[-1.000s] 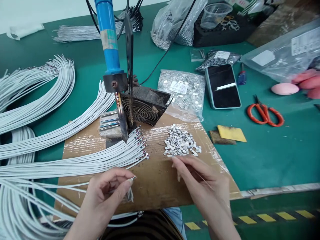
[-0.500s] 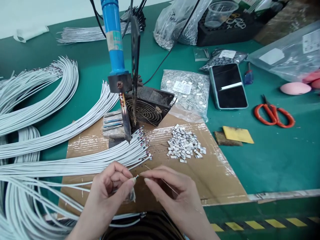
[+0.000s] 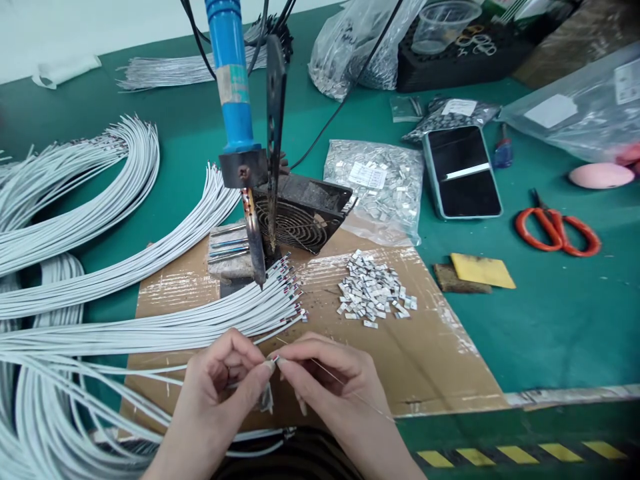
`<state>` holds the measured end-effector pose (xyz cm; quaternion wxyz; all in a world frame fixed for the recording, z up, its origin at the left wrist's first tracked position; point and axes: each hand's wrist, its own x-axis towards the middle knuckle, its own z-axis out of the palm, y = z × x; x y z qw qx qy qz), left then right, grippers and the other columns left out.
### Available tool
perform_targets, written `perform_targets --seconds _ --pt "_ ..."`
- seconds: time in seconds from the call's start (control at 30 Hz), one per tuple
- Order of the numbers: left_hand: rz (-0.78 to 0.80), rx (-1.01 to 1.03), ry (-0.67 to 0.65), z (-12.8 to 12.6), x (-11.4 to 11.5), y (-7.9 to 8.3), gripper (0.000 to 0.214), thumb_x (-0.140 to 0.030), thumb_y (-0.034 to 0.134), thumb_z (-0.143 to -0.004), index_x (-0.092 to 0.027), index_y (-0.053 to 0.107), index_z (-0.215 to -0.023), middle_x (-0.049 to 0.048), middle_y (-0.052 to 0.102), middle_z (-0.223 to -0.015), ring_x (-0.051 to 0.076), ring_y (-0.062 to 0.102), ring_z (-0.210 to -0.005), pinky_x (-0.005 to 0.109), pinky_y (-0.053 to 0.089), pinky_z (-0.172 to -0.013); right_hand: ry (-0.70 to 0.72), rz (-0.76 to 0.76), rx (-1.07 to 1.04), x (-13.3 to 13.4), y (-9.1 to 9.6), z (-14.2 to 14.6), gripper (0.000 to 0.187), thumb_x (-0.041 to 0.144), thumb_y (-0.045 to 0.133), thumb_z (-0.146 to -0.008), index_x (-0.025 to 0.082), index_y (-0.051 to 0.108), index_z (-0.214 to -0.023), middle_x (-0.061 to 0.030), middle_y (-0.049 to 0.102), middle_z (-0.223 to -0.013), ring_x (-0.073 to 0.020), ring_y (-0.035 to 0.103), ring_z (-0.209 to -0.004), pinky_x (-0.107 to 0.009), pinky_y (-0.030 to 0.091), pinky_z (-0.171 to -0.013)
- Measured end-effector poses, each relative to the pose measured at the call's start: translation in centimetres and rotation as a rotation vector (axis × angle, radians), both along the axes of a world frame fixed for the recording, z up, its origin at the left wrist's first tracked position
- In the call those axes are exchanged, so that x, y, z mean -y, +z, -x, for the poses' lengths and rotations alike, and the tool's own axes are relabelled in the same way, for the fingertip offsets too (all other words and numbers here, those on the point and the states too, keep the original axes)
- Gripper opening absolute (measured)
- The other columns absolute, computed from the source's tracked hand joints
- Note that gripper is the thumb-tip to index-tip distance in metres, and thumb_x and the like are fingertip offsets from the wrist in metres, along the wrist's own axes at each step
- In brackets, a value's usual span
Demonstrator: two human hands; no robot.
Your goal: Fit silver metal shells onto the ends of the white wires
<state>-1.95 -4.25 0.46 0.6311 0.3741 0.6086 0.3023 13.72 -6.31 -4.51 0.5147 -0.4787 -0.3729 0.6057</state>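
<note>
My left hand (image 3: 225, 383) is closed, thumb and forefinger pinching a white cable close to its stripped end (image 3: 275, 359), where a bit of red shows. Opposite it, my right hand (image 3: 333, 380) has thumb and forefinger at that same tip, nearly touching the left fingertips. A thin wire (image 3: 367, 404), like solder wire, runs through the right hand and sticks out past its forefinger. Just beyond the hands lies a bundle of white cables (image 3: 200, 323) with coloured ends. Above that bundle, a blue-handled soldering iron (image 3: 233, 120) points down in a stand.
Small metal pieces (image 3: 373, 290) are heaped on the cardboard (image 3: 425, 370). Behind stand a dirty fan (image 3: 300, 213) and a bag of metal parts (image 3: 373, 187). To the right lie a phone (image 3: 463, 173), red-handled snips (image 3: 557, 227) and a yellow sponge (image 3: 483, 270). More cables (image 3: 85, 193) fill the left.
My right hand has come left and its fingertips now meet the cable tip beside my left fingers. The gap between the hands has closed. The whole view has shifted slightly.
</note>
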Motion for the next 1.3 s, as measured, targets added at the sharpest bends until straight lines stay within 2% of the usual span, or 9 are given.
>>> perform_targets --seconds 0.1,0.23,0.47,0.63,0.77,1.13,1.3 --pt "-0.004 -0.003 0.000 -0.1 0.0 0.1 0.030 -0.036 0.086 -0.079 -0.017 0.064 -0.070 -0.0048 0.058 -0.057 0.009 0.047 -0.055 0.020 0.036 -0.055 0.013 0.044 -0.076 0.1 -0.2 0.1 0.011 0.030 0.079 -0.087 0.021 0.084 -0.083 0.0006 0.062 -0.068 -0.0087 0.049 -0.053 -0.020 0.038 -0.047" --pt "-0.010 -0.018 -0.002 -0.2 0.0 0.3 0.030 -0.034 0.087 -0.076 -0.017 0.064 -0.068 -0.0045 0.058 -0.056 0.010 0.047 -0.053 0.021 0.036 -0.053 0.047 0.164 -0.151 0.2 -0.6 0.1 0.023 0.041 0.082 -0.083 0.019 0.082 -0.079 0.0022 0.059 -0.061 -0.0072 0.044 -0.048 -0.019 0.036 -0.044" --pt "0.024 -0.035 0.005 0.0 0.2 0.5 0.031 -0.034 0.089 -0.073 -0.016 0.064 -0.066 -0.0048 0.055 -0.054 0.008 0.044 -0.051 0.020 0.032 -0.051 0.053 0.166 -0.099 -0.1 -0.1 -0.1 0.020 0.032 0.084 -0.078 0.016 0.081 -0.068 -0.0005 0.063 -0.057 -0.0079 0.047 -0.049 -0.019 0.035 -0.044" --pt "0.023 -0.029 0.020 0.0 0.2 0.6 0.034 -0.037 0.089 -0.072 -0.016 0.064 -0.065 -0.0051 0.053 -0.053 0.008 0.041 -0.050 0.020 0.029 -0.050 0.074 0.117 -0.085 -0.4 0.6 -0.5 0.013 0.028 0.081 -0.081 0.017 0.084 -0.074 0.0007 0.063 -0.059 -0.0061 0.046 -0.044 -0.018 0.034 -0.039" --pt "0.011 -0.048 0.029 -0.1 0.1 0.8 0.033 -0.036 0.089 -0.072 -0.016 0.064 -0.064 -0.0051 0.053 -0.053 0.008 0.041 -0.051 0.020 0.029 -0.051 0.087 0.092 -0.041 -0.8 1.4 -0.7 0.010 0.022 0.080 -0.081 0.016 0.085 -0.075 -0.0011 0.065 -0.061 -0.0076 0.050 -0.047 -0.018 0.038 -0.042" --pt "0.004 -0.041 0.002 0.0 0.1 0.8 0.035 -0.040 0.089 -0.073 -0.016 0.065 -0.066 -0.0048 0.053 -0.054 0.008 0.042 -0.051 0.020 0.030 -0.052 0.058 -0.201 0.200 -0.8 2.0 -1.2 0.020 0.010 0.075 -0.085 0.025 0.089 -0.090 -0.0033 0.075 -0.068 -0.0124 0.065 -0.056 -0.019 0.047 -0.050" --pt "0.006 -0.034 0.002 -0.1 0.1 0.9 0.034 -0.039 0.088 -0.074 -0.016 0.064 -0.066 -0.0058 0.051 -0.053 0.008 0.040 -0.051 0.020 0.029 -0.052 0.051 -0.182 0.212 -0.5 1.9 -1.0 0.018 0.011 0.074 -0.085 0.022 0.088 -0.086 -0.0037 0.075 -0.066 -0.0129 0.065 -0.055 -0.020 0.047 -0.049"
